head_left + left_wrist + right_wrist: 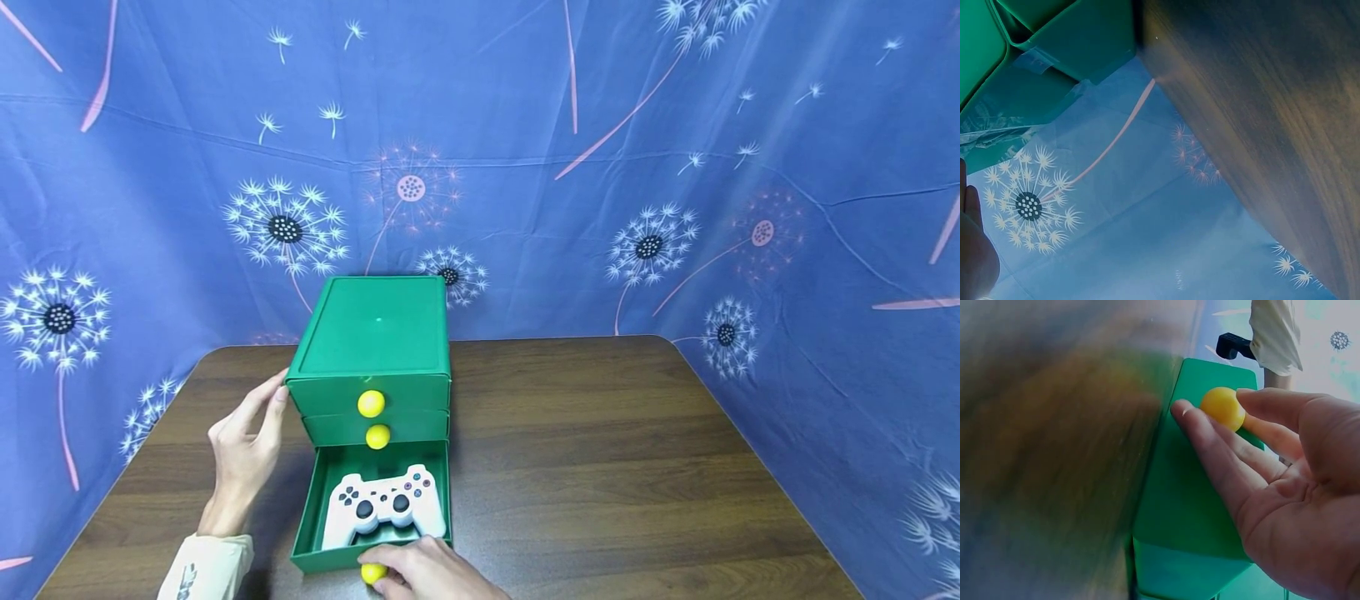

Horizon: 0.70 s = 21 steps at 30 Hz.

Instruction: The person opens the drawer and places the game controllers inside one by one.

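A green drawer cabinet (378,325) stands on the table with its bottom drawer (303,533) pulled out. Inside that drawer lies a white game controller (385,504) with two black thumbsticks. My right hand (435,571) pinches the round yellow knob (372,572) on the drawer's front; the right wrist view shows thumb and fingers around the knob (1222,409). Against the cabinet's left side, near its top front corner, rest the fingertips of my left hand (243,450). Only a dark part of the left hand (975,250) enters the left wrist view.
Two closed drawers with yellow knobs, an upper (371,404) and a middle (378,436), sit above the pulled-out one. Brown wood table (600,467) extends to the right. A blue dandelion-print cloth (517,217) hangs behind and at both sides.
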Available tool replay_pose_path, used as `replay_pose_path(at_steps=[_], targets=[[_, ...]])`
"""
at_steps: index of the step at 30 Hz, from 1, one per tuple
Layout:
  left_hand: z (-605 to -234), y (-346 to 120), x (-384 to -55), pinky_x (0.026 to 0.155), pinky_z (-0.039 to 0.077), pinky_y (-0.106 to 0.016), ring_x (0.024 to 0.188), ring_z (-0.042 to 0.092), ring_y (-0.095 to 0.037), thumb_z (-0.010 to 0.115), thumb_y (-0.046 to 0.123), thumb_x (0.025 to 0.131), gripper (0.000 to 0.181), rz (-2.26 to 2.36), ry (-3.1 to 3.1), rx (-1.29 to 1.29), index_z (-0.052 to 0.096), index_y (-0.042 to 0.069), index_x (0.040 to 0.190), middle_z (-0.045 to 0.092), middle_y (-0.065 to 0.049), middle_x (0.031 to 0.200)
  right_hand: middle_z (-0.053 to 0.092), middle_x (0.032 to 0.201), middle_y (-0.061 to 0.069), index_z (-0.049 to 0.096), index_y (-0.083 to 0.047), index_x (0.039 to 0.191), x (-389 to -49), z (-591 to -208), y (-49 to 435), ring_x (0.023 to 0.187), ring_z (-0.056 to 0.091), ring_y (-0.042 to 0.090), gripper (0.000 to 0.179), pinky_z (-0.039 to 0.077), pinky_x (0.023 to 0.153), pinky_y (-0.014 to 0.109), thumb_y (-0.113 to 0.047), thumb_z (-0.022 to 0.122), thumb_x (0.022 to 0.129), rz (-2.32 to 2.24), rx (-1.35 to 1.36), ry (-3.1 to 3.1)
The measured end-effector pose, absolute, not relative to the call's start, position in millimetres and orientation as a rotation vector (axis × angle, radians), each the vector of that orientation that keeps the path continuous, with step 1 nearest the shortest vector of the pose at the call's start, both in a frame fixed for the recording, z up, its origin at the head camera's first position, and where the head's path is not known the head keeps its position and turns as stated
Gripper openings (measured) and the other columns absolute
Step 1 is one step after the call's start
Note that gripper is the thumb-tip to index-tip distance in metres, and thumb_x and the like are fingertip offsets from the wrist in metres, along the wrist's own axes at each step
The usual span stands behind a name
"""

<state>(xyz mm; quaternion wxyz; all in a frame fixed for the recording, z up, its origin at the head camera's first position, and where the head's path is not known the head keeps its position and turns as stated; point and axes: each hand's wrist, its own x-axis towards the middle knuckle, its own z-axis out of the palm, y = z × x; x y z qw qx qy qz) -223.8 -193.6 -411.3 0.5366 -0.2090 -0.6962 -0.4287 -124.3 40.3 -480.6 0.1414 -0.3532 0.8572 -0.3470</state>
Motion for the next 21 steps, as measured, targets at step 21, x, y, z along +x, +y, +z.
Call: replay_pose_path(at_steps=[21], targets=[[-411.5, -194.0, -222.2, 0.084, 0.043, -0.010, 0.095, 0.060, 0.006, 0.064, -0.008, 0.084, 0.021, -1.013, -1.683, -0.480, 0.070, -0.006, 0.104, 0.070, -0.021, 0.093, 0.063, 0.094, -0.018, 0.067, -0.016, 0.115, -139.3, -484.5, 39.3, 0.063, 0.048, -0.015, 0.021, 0.043, 0.053, 0.008, -0.020, 0.055, 0.098, -1.054, -1.090, 2.612]])
